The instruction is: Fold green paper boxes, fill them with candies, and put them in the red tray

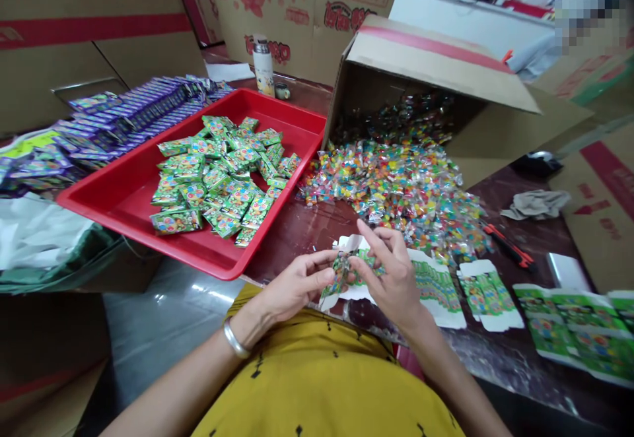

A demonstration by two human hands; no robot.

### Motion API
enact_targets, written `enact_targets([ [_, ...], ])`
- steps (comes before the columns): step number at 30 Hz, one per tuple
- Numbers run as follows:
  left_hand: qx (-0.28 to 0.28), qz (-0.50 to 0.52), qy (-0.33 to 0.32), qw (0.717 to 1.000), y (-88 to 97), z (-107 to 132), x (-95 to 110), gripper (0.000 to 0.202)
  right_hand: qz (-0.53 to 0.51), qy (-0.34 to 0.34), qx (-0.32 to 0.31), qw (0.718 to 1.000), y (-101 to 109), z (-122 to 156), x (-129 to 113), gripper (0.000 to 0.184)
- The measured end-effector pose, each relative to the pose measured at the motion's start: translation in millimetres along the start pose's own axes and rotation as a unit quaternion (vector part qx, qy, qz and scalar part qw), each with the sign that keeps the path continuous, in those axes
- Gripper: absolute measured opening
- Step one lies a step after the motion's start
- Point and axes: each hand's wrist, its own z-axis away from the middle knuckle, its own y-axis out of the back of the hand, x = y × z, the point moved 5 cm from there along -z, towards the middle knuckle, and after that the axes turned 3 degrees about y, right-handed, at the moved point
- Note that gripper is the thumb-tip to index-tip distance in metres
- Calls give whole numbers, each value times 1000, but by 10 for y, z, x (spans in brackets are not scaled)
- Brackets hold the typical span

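My left hand (300, 284) pinches a small green carton (331, 293) with a white flap hanging below it, just above the table's front edge. At the carton's upper end is a clear candy sachet (341, 264). My right hand (396, 277) grips at this sachet with its thumb and curled fingers, the index finger raised. Partly hidden behind and beside the right hand, overlapping flat green-and-white cartons (436, 292) lie in a row. Beyond them spreads a heap of clear sachets with colourful candies (396, 179).
Left of centre, a red tray (123, 209) holds many filled green boxes (218, 179). Sachets spill from a cardboard box (436, 47). Purple packs (148, 110), a flask (263, 67), a red-and-black cutter (510, 247), a cloth (537, 204) and more green cartons (579, 328) lie around.
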Motion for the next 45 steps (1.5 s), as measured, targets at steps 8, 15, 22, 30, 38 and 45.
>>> enact_targets([
  [8, -24, -73, 21, 997, -49, 19, 34, 51, -181, -77, -151, 969, -105, 81, 87, 35],
  [15, -22, -80, -4, 997, -54, 19, 83, 54, -190, -11, -170, 967, -89, 124, 122, 44],
  [22, -64, -188, 14, 980, -109, 55, 149, 58, -305, -95, -187, 929, -111, 133, 141, 21],
  [30, -44, -311, -8, 949, -139, 54, 236, 33, -257, -122, -347, 894, -42, 50, 99, 4],
  [38, 182, -185, -174, 950, -55, -69, 194, 29, -354, -194, 20, 915, -246, 55, 214, 36],
  [45, 201, -250, -217, 922, -29, -63, 191, 49, -293, -154, 129, 935, -415, 89, 235, 29],
])
